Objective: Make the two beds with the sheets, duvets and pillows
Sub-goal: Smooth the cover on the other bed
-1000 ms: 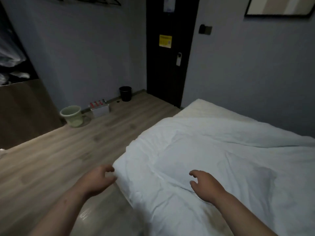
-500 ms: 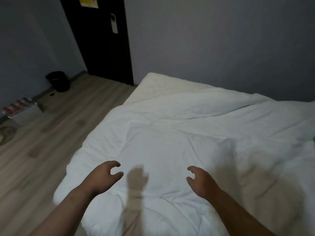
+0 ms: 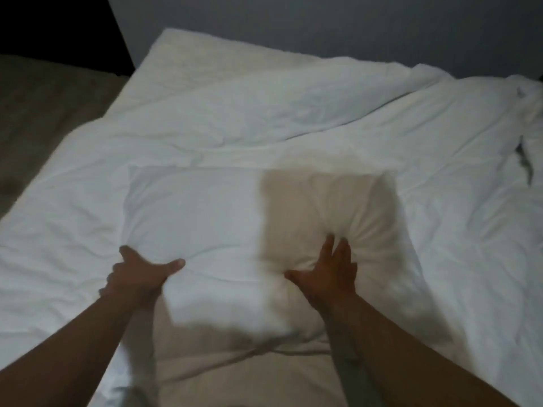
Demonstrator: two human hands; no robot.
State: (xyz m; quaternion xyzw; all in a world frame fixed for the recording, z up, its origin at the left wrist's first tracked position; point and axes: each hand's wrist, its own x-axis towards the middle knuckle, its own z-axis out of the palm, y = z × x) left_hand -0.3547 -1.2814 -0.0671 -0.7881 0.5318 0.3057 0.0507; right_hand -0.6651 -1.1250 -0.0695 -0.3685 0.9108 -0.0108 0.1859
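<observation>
So the white pillow [image 3: 217, 218] sits pretty much dead centre of the frame, on top of the rumpled white duvet [image 3: 293, 107]. Its long axis runs left to right across the picture and its short sides face the left and right edges. The near long edge is the one closest to the camera, and it looks lifted and smeary with motion blur, so I can't tell exactly where that edge ends. The left hand [image 3: 141, 274] grips the near left corner, thumb on top and the other fingers curled under the edge, mostly hidden. The right hand [image 3: 329, 274] lies flat on the right half, fingers straight and a bit spread, thumb out to the side, pressing in so creases fan out around it. A tan shadow covers the pillow's right half, and more shadow falls below it between the forearms. Both arms get cut off at the bottom of the frame. A paler corner of the bed [image 3: 182, 54] pokes out at upper left past the duvet, with the grey wall [image 3: 338, 22] behind, a dark door [image 3: 58, 24] top left and the floor [image 3: 44, 107] down the left side, all dim.
</observation>
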